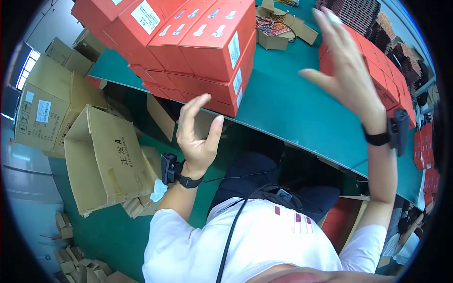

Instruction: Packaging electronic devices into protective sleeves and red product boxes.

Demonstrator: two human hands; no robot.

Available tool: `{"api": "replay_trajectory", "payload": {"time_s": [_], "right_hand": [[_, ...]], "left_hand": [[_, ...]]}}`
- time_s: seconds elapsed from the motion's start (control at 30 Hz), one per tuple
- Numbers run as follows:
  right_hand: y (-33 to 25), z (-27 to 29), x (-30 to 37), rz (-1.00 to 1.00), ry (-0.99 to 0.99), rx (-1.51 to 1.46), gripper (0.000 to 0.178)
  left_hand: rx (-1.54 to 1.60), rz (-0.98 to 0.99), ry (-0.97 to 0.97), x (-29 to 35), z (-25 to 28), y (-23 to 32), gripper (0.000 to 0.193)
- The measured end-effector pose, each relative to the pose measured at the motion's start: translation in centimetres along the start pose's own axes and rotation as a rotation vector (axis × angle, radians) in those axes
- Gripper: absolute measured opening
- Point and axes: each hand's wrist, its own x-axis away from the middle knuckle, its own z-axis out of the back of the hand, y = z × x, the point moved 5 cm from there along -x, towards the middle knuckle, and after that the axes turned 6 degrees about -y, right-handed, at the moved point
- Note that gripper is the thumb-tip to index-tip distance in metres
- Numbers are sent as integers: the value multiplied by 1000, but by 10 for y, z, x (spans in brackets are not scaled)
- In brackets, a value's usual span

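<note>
My left hand (194,137) is raised just off the table's near edge, thumb and fingers apart, holding nothing. Beyond its fingertips rises a stack of red boxes (205,59), several layers high, with white labels and small pale and blue shapes on the tops. My right hand (347,70) reaches over the right part of the green table (278,99), fingers stretched out and thumb spread, also bare. Behind and beside it lies a row of red boxes (387,78), which the hand partly covers. Each wrist carries a black strapped device.
An open, tilted cardboard box (120,155) stands to the left, beside a larger carton (47,113). At the table's back, a small open carton (278,35) contains tangled wires. Dark stacked parts (361,12) sit at the far right. A black cable (231,236) crosses my shirt.
</note>
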Motion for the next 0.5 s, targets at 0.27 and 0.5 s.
{"api": "replay_trajectory", "payload": {"time_s": [0.27,0.5], "right_hand": [[-154,-68,-61,155,216,317,72],[-122,-50,-21,63,280,182,100]], "left_hand": [[168,-51,26,-5,-9,-1,64],[177,-105,67,-10,-6,9,76]]}}
